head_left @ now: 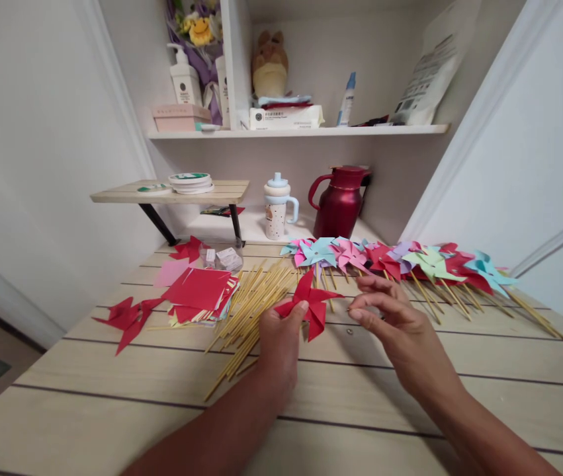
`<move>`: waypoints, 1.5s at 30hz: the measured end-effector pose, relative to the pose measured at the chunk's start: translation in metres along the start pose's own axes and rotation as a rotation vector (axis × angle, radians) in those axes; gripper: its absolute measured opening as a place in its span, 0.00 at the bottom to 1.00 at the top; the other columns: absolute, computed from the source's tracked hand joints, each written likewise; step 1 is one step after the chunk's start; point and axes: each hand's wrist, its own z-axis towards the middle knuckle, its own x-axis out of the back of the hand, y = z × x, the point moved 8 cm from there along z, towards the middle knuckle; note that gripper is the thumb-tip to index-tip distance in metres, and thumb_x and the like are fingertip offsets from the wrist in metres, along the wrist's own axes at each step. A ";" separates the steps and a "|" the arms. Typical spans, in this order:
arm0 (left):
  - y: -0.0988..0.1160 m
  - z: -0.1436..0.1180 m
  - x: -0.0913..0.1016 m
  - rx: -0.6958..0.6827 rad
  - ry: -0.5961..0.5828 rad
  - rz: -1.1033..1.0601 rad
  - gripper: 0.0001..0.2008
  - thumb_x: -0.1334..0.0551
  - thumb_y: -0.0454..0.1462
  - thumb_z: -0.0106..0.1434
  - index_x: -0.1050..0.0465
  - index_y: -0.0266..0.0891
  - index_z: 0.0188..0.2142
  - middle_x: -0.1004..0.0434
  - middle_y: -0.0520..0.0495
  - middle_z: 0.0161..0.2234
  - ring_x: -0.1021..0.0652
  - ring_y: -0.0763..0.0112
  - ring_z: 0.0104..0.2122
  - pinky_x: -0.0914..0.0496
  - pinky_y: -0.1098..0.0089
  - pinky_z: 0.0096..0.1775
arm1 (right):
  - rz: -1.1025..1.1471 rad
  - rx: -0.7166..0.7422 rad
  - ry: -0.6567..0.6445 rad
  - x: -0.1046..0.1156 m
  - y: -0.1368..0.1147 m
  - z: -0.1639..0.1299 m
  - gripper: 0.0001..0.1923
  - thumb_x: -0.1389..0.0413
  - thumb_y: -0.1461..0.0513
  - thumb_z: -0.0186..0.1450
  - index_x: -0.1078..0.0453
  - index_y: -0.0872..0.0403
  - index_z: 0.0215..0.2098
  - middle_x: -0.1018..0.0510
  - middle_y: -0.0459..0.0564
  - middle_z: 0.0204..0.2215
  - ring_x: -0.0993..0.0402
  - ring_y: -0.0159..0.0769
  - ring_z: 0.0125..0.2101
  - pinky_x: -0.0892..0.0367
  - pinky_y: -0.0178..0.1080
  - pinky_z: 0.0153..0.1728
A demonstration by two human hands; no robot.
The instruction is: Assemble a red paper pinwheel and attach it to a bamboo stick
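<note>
Thumb and fingers of my left hand pinch a red paper pinwheel above the table, its points spread outward. Just right of it, my right hand has thumb and index fingertip together; whatever they hold is too small to make out. Under and beside the left hand lies a loose pile of thin wooden sticks. A stack of red paper squares sits left of the sticks. Another folded red paper pinwheel rests farther left, and a third red one lies behind the stack.
Colourful finished pinwheels on sticks line the table's back right. A clear bag with small white boxes lies behind the paper. Farther back stand a small raised shelf with tape rolls, a cup and a red jug.
</note>
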 end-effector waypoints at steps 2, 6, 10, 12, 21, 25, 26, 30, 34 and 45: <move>0.002 0.001 0.002 -0.011 0.015 0.027 0.12 0.28 0.41 0.49 0.19 0.34 0.29 0.17 0.43 0.30 0.21 0.63 0.31 0.29 0.65 0.39 | -0.110 0.037 -0.041 0.005 -0.007 0.003 0.09 0.36 0.52 0.60 0.21 0.47 0.29 0.31 0.53 0.52 0.36 0.52 0.57 0.40 0.51 0.57; 0.006 0.003 0.006 0.006 0.033 0.058 0.09 0.28 0.40 0.48 0.21 0.35 0.25 0.19 0.46 0.26 0.23 0.67 0.27 0.30 0.67 0.36 | -0.199 -0.095 -0.477 -0.023 0.001 -0.007 0.09 0.38 0.56 0.61 0.23 0.50 0.26 0.27 0.50 0.35 0.28 0.42 0.37 0.32 0.43 0.40; 0.009 0.006 0.008 0.047 0.023 0.055 0.09 0.27 0.39 0.47 0.21 0.37 0.25 0.21 0.49 0.24 0.24 0.69 0.25 0.31 0.68 0.33 | -0.358 -0.037 -0.597 -0.038 0.007 -0.017 0.06 0.41 0.65 0.60 0.24 0.50 0.26 0.26 0.48 0.32 0.28 0.38 0.34 0.34 0.40 0.37; 0.010 0.008 0.008 0.052 0.022 0.051 0.09 0.27 0.39 0.47 0.21 0.37 0.26 0.21 0.49 0.24 0.24 0.70 0.24 0.31 0.68 0.33 | -0.410 -0.012 -0.640 -0.043 0.013 -0.021 0.08 0.42 0.67 0.59 0.23 0.50 0.26 0.25 0.48 0.32 0.28 0.36 0.32 0.34 0.39 0.36; 0.007 0.014 0.007 0.060 -0.016 0.065 0.10 0.27 0.39 0.45 0.22 0.36 0.25 0.19 0.47 0.25 0.23 0.67 0.26 0.30 0.68 0.34 | -0.464 -0.033 -0.647 -0.036 0.021 -0.019 0.08 0.41 0.66 0.58 0.21 0.50 0.26 0.22 0.47 0.30 0.27 0.34 0.29 0.34 0.38 0.34; 0.010 0.012 0.005 0.053 -0.054 0.100 0.09 0.27 0.39 0.46 0.21 0.37 0.26 0.18 0.46 0.27 0.22 0.66 0.28 0.30 0.67 0.36 | -0.373 -0.104 -0.547 -0.021 0.013 -0.011 0.06 0.40 0.60 0.60 0.22 0.50 0.26 0.22 0.47 0.28 0.28 0.36 0.28 0.35 0.38 0.31; 0.010 0.011 0.004 0.052 -0.060 0.111 0.09 0.27 0.39 0.46 0.20 0.37 0.26 0.18 0.46 0.27 0.22 0.66 0.28 0.30 0.67 0.36 | -0.348 -0.119 -0.469 -0.014 0.010 -0.007 0.07 0.39 0.57 0.61 0.22 0.50 0.27 0.21 0.48 0.29 0.27 0.37 0.29 0.34 0.39 0.31; 0.010 0.005 -0.002 0.055 -0.099 0.149 0.10 0.26 0.39 0.46 0.19 0.36 0.26 0.17 0.42 0.29 0.21 0.63 0.28 0.30 0.66 0.35 | -0.278 -0.051 -0.105 0.016 -0.006 0.002 0.15 0.40 0.49 0.63 0.22 0.48 0.43 0.21 0.53 0.43 0.25 0.45 0.42 0.30 0.44 0.40; 0.009 -0.006 -0.017 0.055 -0.214 0.161 0.08 0.28 0.38 0.48 0.17 0.36 0.29 0.16 0.42 0.29 0.20 0.61 0.30 0.29 0.64 0.36 | -0.280 0.024 -0.131 0.006 -0.013 0.000 0.28 0.39 0.47 0.61 0.30 0.43 0.58 0.33 0.54 0.61 0.39 0.53 0.62 0.37 0.54 0.58; 0.017 -0.013 -0.024 0.039 -0.223 0.214 0.06 0.29 0.36 0.48 0.16 0.38 0.28 0.17 0.45 0.27 0.21 0.64 0.27 0.30 0.68 0.32 | -0.230 -0.045 -0.205 -0.005 0.003 -0.002 0.19 0.37 0.49 0.60 0.22 0.48 0.46 0.31 0.57 0.59 0.36 0.54 0.61 0.36 0.55 0.58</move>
